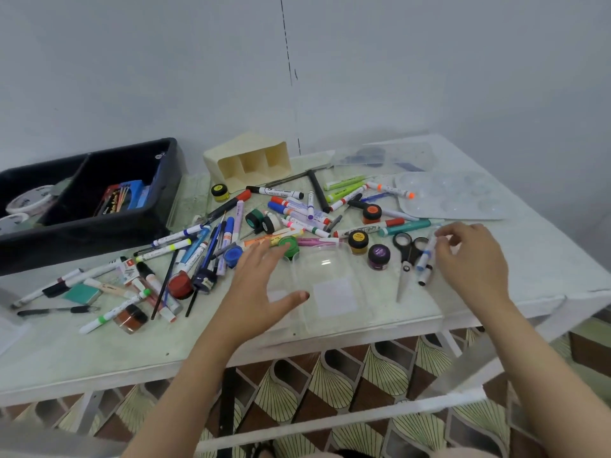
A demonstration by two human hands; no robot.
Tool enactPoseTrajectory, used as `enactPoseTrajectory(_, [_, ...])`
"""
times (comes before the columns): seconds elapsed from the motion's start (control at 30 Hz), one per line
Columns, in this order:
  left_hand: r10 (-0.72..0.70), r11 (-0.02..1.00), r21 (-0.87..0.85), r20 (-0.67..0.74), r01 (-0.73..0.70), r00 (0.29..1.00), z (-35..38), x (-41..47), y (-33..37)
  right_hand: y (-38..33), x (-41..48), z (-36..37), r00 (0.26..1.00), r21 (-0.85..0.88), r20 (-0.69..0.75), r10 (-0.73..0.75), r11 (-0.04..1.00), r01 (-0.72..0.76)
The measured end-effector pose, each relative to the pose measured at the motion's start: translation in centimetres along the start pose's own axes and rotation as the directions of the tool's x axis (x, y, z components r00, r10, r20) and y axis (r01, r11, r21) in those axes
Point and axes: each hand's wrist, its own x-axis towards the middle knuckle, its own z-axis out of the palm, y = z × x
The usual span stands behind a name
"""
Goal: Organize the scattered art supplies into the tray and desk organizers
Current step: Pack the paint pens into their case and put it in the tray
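So the left hand [254, 292] is flat and relaxed, fingers spread and holding nothing, stretched over the near edge of a clear plastic tub [334, 292]. Its fingertips end up right beside a green paint jar [288, 245].

The right hand [472, 259] is off to the right with fingers curled around the top of a white marker with a blue band [424, 259], just right of the scissors [408, 256]. It's a bit blurry there, so I honestly can't tell if it's actually pinching the marker or only touching it.

Most of the stuff is still loose on the pale green surface [66, 352]. A big heap of markers and brushes [198, 246] sits in the middle, and the yellow jar [358, 241] and purple jar [378, 256] are between the tub and the scissors.

The black tray [82, 226] is at the back left, with tape rolls [29, 198] in its left compartment and a box of pens [122, 198] in the right one. The cream organizer [211, 158] lies tipped on its side next to the tray, three slots facing forward. A clear paint palette [453, 196] lies at the back right.
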Motion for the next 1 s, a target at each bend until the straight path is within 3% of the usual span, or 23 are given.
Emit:
enactPoseTrajectory(0.13, [0.162,0.987,0.003,-0.065,-0.162,0.985,1.3,2.9,3.6,1.5,1.9,-1.2,0.999,-0.083,0.036,0.022,0.996,-0.019])
enactPoseTrajectory(0.27, [0.315,0.948,-0.028,-0.028,-0.316,0.949,3.1,5.7,7.4,1.9,2.8,-1.9,0.990,-0.220,0.134,0.031,0.976,-0.001])
enactPoseTrajectory(0.47, [0.436,0.887,0.058,0.221,-0.458,0.872,6.3,10.5,11.4,2.0,2.7,-1.5,0.962,-0.393,0.273,-0.011,0.912,0.122])
enactPoseTrajectory(0.6, [0.415,0.856,0.135,0.395,-0.499,0.819,7.2,13.5,13.4,2.3,2.6,-1.4,0.960,-0.377,0.280,-0.007,0.919,0.116])
enactPoseTrajectory(0.73, [0.287,0.836,0.243,0.572,-0.493,0.768,8.0,15.0,14.7,2.9,2.4,-1.6,0.972,-0.359,0.223,-0.072,0.921,0.151])
enactPoseTrajectory(0.87, [0.166,0.830,0.312,0.653,-0.463,0.739,8.2,16.1,15.3,3.9,1.9,-1.6,0.970,-0.454,0.236,-0.060,0.876,0.164])
enactPoseTrajectory(1.0, [0.114,0.839,0.314,0.698,-0.445,0.707,8.5,16.6,15.8,4.3,1.7,-1.7,0.963,-0.424,0.270,-0.028,0.894,0.145])
